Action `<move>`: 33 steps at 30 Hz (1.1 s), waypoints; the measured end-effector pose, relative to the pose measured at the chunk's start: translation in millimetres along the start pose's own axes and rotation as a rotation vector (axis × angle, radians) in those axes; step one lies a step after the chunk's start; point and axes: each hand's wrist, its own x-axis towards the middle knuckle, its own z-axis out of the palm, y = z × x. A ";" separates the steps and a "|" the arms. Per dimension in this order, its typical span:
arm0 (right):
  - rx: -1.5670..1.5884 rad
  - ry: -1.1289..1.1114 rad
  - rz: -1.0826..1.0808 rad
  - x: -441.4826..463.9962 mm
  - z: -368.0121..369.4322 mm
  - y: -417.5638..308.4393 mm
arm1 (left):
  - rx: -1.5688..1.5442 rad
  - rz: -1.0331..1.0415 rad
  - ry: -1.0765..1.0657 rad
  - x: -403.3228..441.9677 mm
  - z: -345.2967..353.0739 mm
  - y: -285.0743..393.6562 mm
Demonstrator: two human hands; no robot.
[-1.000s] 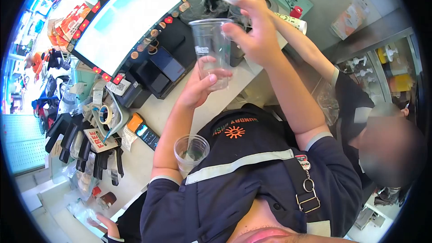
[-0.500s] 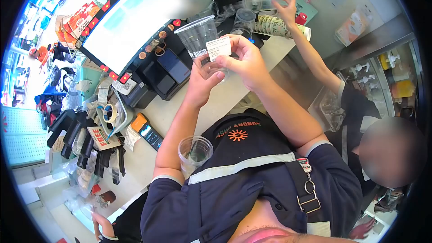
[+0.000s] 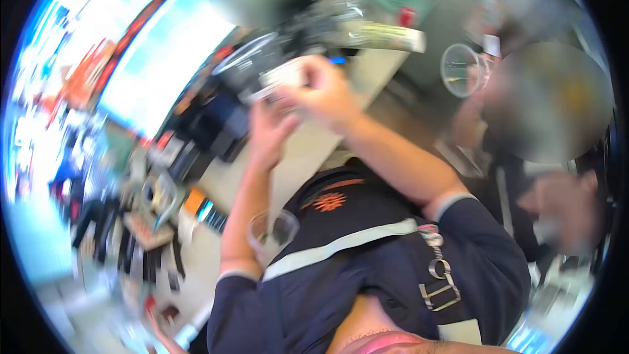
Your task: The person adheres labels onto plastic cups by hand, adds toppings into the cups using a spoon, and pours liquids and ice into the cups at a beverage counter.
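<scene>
In front of my chest I hold a clear plastic cup, tilted with its mouth up and to the left. My left hand is closed around the lower part of the cup. My right hand pinches a white printed label against the cup's side, thumb over it. Motion blur hides the print and the exact finger contact. Beside my left upper arm stands another clear cup, nearest the counter edge.
A bright screen stands at the back left. An orange-edged phone-like device and a tape roll lie on the counter. At right, a co-worker holds a clear cup. A stack of patterned cups lies beyond my right hand.
The view has shifted and blurred. My hands still hold the cup and label. The co-worker's hand has left the cups at the back and now holds a clear cup at right.
</scene>
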 end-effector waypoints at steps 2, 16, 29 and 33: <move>-0.246 0.141 -0.066 -2.1 3.4 9.5 | 0.022 0.051 -0.024 2.1 -6.9 -3.8; -0.453 0.757 -0.204 -46.9 -140.3 105.9 | -0.166 -0.240 -0.347 2.9 1.4 -29.1; -0.081 0.842 0.114 8.1 -97.7 170.0 | -0.226 -0.386 -0.377 13.4 -16.6 -35.7; -0.219 0.656 0.287 2.1 -104.5 165.7 | -0.250 -0.345 -0.353 14.6 -21.4 -33.8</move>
